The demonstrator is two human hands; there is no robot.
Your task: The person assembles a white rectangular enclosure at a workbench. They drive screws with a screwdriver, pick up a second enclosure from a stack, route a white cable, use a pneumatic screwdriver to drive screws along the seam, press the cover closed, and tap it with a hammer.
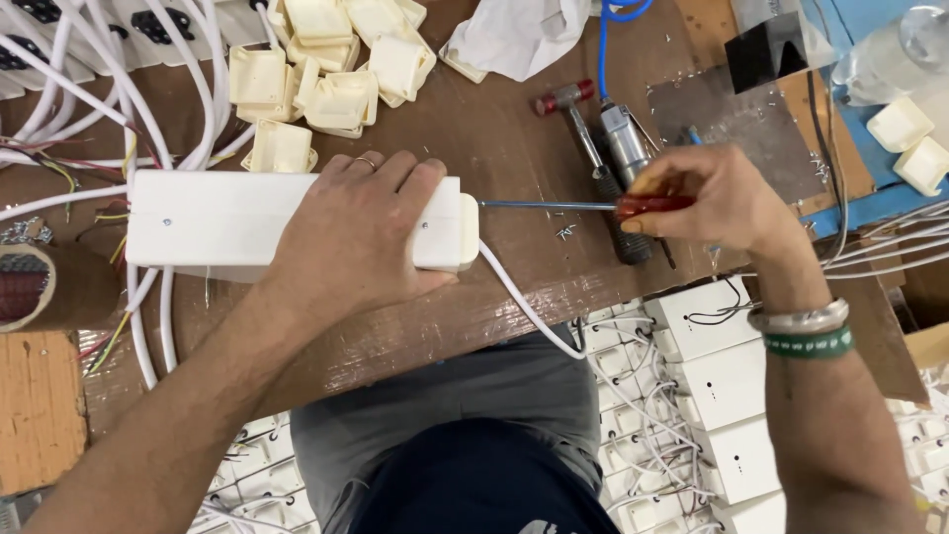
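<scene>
- left hand pressed flat over the long white power-strip housing on the wooden bench, fingers slightly spread; casing looks closed up already
- right hand has fingers clamped on the red-handled screwdriver, tip at the housing's end cap; so I'd guess it's on the end screw, not finished
- loose cream caps piled behind; hammer idle
</scene>
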